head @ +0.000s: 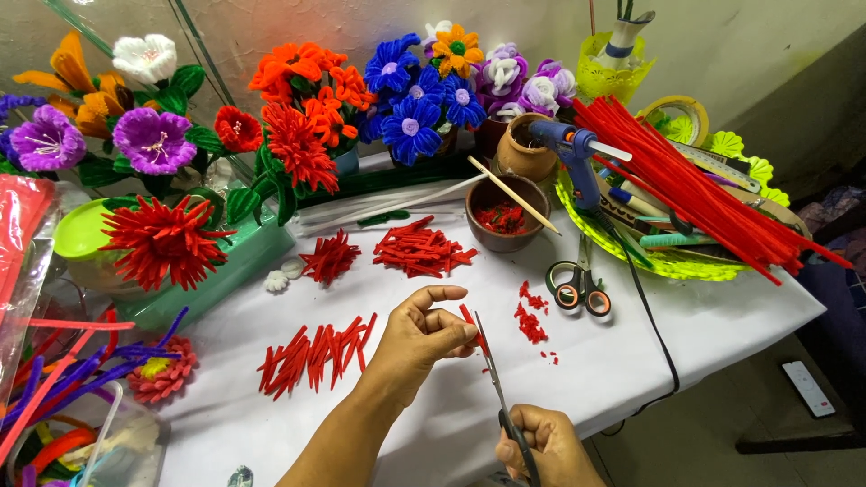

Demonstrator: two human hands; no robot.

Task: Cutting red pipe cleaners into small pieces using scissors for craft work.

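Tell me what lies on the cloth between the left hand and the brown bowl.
In the head view, only bare white cloth separates the left hand from the brown bowl.

Fuzzy red pipe-cleaner piece, metal scissors

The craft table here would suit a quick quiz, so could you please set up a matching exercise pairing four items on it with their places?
Items:
1. short red piece
2. spare scissors
3. glue gun
4. wooden stick

Places:
A. resting across the brown bowl
B. pinched in the left hand
C. lying flat on the white cloth
D. standing on the yellow-green tray

Pairs: 1-B, 2-C, 3-D, 4-A
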